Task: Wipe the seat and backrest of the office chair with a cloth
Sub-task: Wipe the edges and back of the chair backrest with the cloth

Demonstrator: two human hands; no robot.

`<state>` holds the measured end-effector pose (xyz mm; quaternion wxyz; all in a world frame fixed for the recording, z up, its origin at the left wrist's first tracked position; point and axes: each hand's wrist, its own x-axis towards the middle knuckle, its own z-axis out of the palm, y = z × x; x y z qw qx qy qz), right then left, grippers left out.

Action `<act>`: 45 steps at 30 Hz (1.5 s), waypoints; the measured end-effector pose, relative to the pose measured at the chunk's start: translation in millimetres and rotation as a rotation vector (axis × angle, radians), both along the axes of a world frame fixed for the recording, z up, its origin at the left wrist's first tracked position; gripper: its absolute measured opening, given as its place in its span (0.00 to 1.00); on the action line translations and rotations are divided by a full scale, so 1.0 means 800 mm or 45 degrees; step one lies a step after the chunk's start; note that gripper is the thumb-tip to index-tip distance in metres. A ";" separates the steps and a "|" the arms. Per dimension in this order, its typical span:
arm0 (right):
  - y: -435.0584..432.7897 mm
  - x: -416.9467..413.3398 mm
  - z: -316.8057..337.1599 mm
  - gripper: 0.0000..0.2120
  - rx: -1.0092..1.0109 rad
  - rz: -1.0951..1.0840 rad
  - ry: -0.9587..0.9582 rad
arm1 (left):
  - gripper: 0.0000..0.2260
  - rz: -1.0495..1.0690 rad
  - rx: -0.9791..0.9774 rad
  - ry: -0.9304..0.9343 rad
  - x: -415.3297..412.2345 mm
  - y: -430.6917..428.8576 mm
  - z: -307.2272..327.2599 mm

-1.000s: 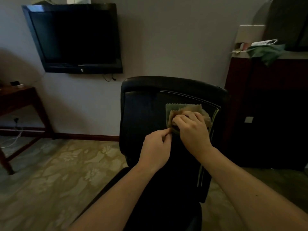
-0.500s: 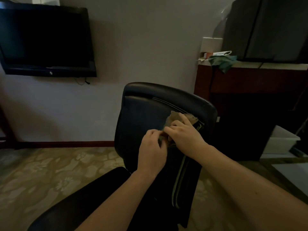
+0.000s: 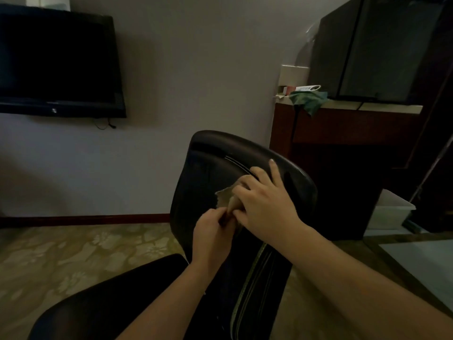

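While both hands work near frame ctr, the office chair (image 3: 225, 315) fills the lower middle: black, glossy, leather-look, turned partly side-on. Its backrest (image 3: 208, 173) stands upright w/ a rounded top edge and pale piping lines running down the right side. The seat (image 3: 105, 305) juts toward lower left, dark in the dim light. The cloth (image 3: 223, 198) is small, tan/beige and crumpled, w/ a zigzag-cut edge showing at its left. It lies against the backrest front, approx mid-height, mostly covered by fingers.

The right hand (image 3: 266, 204) lies over the cloth and presses it to the backrest. One finger is straight, reaching up nr the top edge; the others bend over the fabric, and the thumb is tucked onto the cloth's lower part, so it is grasping the cloth. The left hand (image 3: 212, 238), just below and touching the right, has curled fingers pinching the cloth's bottom corner.

Room: the backrest's left half and top-left corner are uncovered. Its right edge sits close to a dark wood cabinet (image 3: 343, 148) at right. Patterned carpet (image 3: 73, 253) lies open at left, back to the wall (image 3: 196, 69). A TV (image 3: 56, 62) hangs upper left. A green rag (image 3: 310, 100) droops off the cabinet top, upper right, well apart from the hands.
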<state>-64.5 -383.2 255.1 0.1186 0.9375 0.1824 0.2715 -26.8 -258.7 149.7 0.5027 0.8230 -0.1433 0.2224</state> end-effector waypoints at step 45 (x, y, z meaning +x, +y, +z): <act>0.004 -0.034 0.027 0.23 -0.176 -0.539 0.271 | 0.07 0.065 -0.199 0.104 0.138 -0.007 0.103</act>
